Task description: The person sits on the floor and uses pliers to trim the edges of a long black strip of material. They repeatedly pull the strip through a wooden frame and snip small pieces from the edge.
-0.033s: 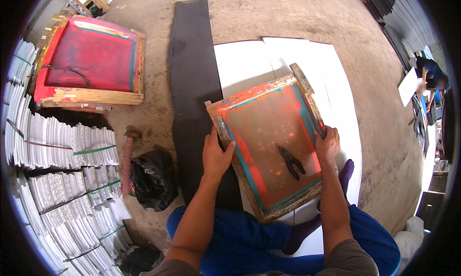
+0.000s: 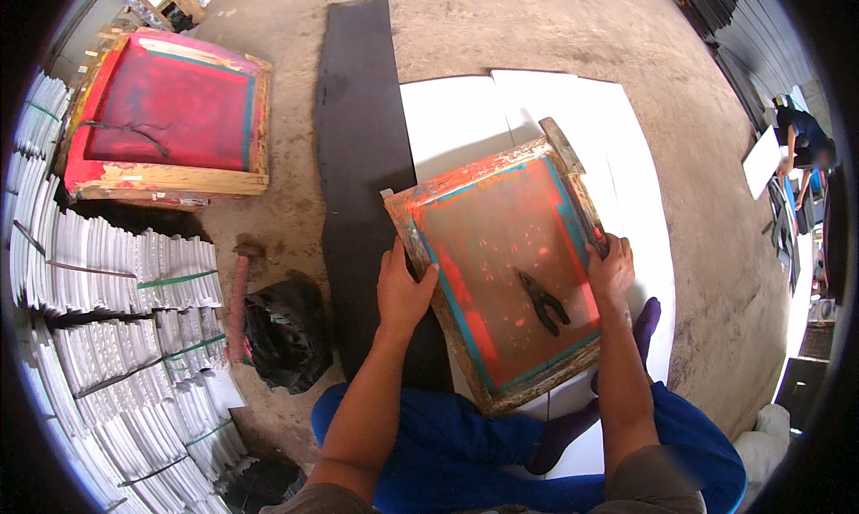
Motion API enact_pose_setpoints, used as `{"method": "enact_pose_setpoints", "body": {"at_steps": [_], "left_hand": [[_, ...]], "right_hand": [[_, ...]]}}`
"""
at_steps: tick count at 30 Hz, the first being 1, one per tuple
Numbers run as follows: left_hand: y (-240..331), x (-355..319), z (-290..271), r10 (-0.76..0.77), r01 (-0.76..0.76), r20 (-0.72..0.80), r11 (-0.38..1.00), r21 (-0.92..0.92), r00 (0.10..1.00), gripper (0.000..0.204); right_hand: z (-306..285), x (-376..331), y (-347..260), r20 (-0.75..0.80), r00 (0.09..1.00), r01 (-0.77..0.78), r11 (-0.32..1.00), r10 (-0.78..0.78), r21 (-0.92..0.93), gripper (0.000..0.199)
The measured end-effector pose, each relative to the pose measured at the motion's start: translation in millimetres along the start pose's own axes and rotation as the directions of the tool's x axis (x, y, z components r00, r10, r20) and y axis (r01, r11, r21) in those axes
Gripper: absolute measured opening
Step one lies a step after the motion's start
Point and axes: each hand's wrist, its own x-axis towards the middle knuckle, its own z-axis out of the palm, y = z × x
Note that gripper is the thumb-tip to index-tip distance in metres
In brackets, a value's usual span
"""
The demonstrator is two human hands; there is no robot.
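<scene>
A paint-stained wooden screen-printing frame [image 2: 474, 176] lies tilted across my lap and the white sheets, its mesh smeared orange with teal along the edges. My left hand [image 2: 407, 286] grips its left side, thumb on top and fingers partly hidden beyond the edge. On the opposite side, my right hand [image 2: 610, 265] is closed round the frame's right rail, next to a small red spot. Black-handled pliers [image 2: 544, 304] rest on the mesh between my hands, touched by neither one. A loose wooden piece [image 2: 562, 147] sticks out at the frame's far right corner.
White sheets [image 2: 626, 156] and a long black sheet [image 2: 362, 111] cover the floor beneath. At left are a hammer [image 2: 240, 290], a black plastic bag [image 2: 288, 335], bundled white stacks [image 2: 134, 263] and a red-stained frame [image 2: 179, 178]. Another person [image 2: 805, 138] bends at far right.
</scene>
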Motion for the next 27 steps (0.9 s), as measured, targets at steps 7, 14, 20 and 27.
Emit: {"method": "enact_pose_setpoints", "body": {"at_steps": [7,14,20,27], "left_hand": [[-4,10,-14,-0.319,0.313,-0.058,0.945,-0.097,0.946,0.054],[-10,17,-21,0.158,-0.007,-0.395,0.933,0.359,0.905,0.066],[-21,17,-22,0.049,0.063,-0.242,0.899,0.434,0.969,0.068],[-5,18,-32,-0.038,0.136,-0.234,0.898,0.418,0.971,0.047]], "right_hand": [[12,41,-8,-0.051,0.979,0.2,0.979,-0.198,0.045,0.031],[28,80,-16,-0.005,0.929,0.367,0.924,-0.369,0.11,0.036],[29,102,-38,0.079,0.886,0.449,0.887,-0.458,0.11,0.032],[47,126,-71,0.125,0.895,0.436,0.899,-0.429,-0.037,0.033]]}}
